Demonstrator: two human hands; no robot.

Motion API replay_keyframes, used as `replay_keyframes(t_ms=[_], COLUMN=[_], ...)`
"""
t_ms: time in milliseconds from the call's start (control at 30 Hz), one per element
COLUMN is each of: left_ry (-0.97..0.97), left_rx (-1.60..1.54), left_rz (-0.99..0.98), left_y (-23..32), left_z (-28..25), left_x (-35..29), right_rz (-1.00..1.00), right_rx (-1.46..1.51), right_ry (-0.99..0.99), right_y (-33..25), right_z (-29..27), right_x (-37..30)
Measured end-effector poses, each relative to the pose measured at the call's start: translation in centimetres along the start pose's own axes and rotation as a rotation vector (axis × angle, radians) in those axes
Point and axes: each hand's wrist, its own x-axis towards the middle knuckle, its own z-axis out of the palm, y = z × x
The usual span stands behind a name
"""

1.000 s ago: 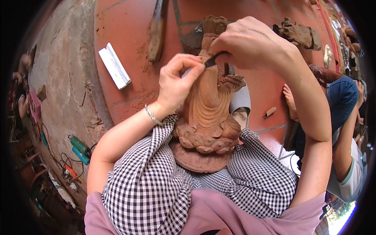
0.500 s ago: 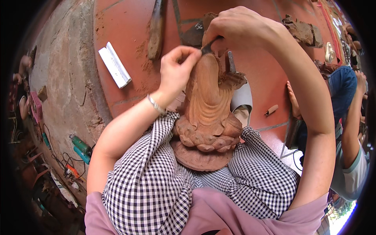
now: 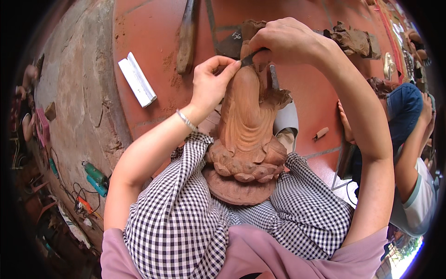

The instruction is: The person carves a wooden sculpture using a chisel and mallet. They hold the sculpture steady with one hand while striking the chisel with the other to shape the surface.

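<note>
A brown carved wooden statue (image 3: 246, 114) with draped folds and a lotus-petal base stands between my knees, its rounded back turned up toward me. My left hand (image 3: 211, 78) is closed, thumb and forefinger pinching one end of a thin dark strip (image 3: 248, 60) that looks like sandpaper. The other end goes into my right hand (image 3: 287, 43), whose fingers curl down over the statue's far upper part. The strip lies across the wood near the top; my right fingertips are partly hidden.
On the red tiled floor lie a white folded piece (image 3: 137, 80), a wooden-handled tool (image 3: 186, 44) and a small wooden piece (image 3: 321, 134). Rough wood chunks (image 3: 353, 41) sit at the far right. A green power tool (image 3: 95, 177) with cords is at left. Another person's arm (image 3: 413, 153) shows at right.
My right hand has come slightly nearer and to the right, with the strip shifting a little over the wood. My left hand keeps its pinch almost in place.
</note>
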Motion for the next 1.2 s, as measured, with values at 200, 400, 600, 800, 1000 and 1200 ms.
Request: replay_keyframes(t_ms=[200, 400, 600, 800, 1000, 1200], left_ry=[0.064, 0.044, 0.060, 0.015, 0.067, -0.090], left_rx=[0.038, 0.020, 0.001, -0.110, 0.001, -0.081], left_rz=[0.222, 0.184, 0.213, 0.064, 0.167, -0.009], left_y=[0.1, -0.3, -0.4, -0.6, -0.1, -0.9], left_z=[0.4, 0.0, -0.3, -0.1, 0.2, -0.9], left_x=[-2.6, -1.4, -2.7, -1.9, -2.1, 1.5], right_rz=[-0.124, -0.092, -0.048, -0.030, -0.008, -0.053], right_rx=[-0.098, -0.179, -0.042, -0.073, 0.020, 0.009], right_ry=[0.019, -0.187, -0.208, -0.191, -0.230, 0.018], right_y=[-1.5, -2.8, -3.2, -2.5, -1.7, 0.7], right_z=[-1.3, -3.7, -3.2, -3.0, -2.3, 0.0], right_x=[-1.4, 0.4, 0.6, 1.3, 1.2, 0.8])
